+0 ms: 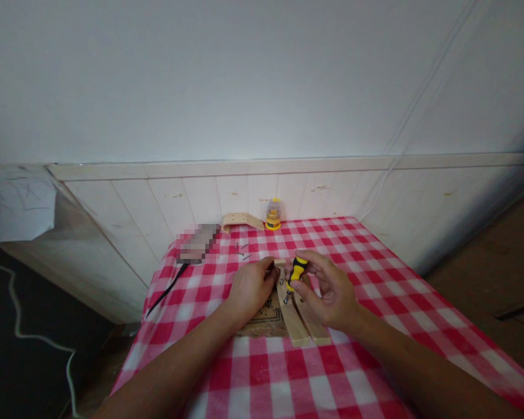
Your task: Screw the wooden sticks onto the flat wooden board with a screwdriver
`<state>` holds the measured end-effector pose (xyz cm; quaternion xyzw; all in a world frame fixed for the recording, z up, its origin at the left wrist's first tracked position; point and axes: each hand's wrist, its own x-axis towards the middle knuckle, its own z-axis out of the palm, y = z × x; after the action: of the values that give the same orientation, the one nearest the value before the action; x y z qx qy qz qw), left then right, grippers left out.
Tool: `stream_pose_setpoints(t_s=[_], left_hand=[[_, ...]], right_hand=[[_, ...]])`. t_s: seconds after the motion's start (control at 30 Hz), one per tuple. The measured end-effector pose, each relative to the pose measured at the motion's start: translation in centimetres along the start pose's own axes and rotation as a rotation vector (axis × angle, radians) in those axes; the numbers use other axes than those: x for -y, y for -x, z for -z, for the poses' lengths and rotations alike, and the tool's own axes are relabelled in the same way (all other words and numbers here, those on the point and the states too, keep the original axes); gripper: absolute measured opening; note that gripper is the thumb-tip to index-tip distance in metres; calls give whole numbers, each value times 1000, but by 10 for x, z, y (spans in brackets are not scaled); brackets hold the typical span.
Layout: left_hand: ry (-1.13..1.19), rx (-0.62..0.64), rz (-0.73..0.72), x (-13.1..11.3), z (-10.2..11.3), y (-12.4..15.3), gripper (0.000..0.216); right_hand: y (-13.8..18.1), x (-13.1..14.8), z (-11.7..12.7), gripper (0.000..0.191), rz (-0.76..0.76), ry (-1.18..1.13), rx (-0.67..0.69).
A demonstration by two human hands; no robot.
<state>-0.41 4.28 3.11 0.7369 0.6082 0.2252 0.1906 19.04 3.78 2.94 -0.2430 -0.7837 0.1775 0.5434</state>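
Note:
My right hand (334, 291) is closed around a short yellow-and-black screwdriver (297, 270), its shaft slanting down and left over two pale wooden strips. The screwdriver's tip is at the nearer strip (296, 329), by a small metal screw. A second wooden strip (318, 331) lies along its right side, partly under my right hand. My left hand (253, 288) has its fingers closed at the far left edge of the first strip, steadying it; the fingertips are partly hidden. Beneath the strips and my left hand is a flat brown board (264, 327) with black printed markings.
Several loose screws (244, 251) lie on the red-and-white checked tablecloth (244, 384). A curved wooden piece (243, 220) and a yellow-based screwdriver bit container (273, 215) stand at the back by the wall. At left is a pixelated object (198, 243) with a black cable (168, 288).

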Motion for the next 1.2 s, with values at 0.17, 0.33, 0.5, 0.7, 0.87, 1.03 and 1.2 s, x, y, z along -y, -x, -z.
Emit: stream_pose_setpoints(t_s=[0.17,0.33,0.5,0.7,0.87,1.03,1.2], left_hand=[[3,1,-2,-1,1,0,26],[1,0,2,-1,1,0,26],[2,2,0,-2,2,1,24],[0,3,1,-3,2,1,22],[-1,2,-13,-1,1,0,21],[0,-1,-15,-1,1,1,22],[3,4,-10,-3,3,1,22]], right_hand=[[-1,3,0,55,-8,11,-5],[0,4,-1,51,-48,-3,-12],[-6,2,-3,50,-166,-89,-139],[-12,-8,-8,48,-183,-102,-229],[-7,-13,-10,49,-193,-79,-184],[-5,-16,-8,50,-210,-41,-132],[-5,-14,-7,49,-228,-82,-87]])
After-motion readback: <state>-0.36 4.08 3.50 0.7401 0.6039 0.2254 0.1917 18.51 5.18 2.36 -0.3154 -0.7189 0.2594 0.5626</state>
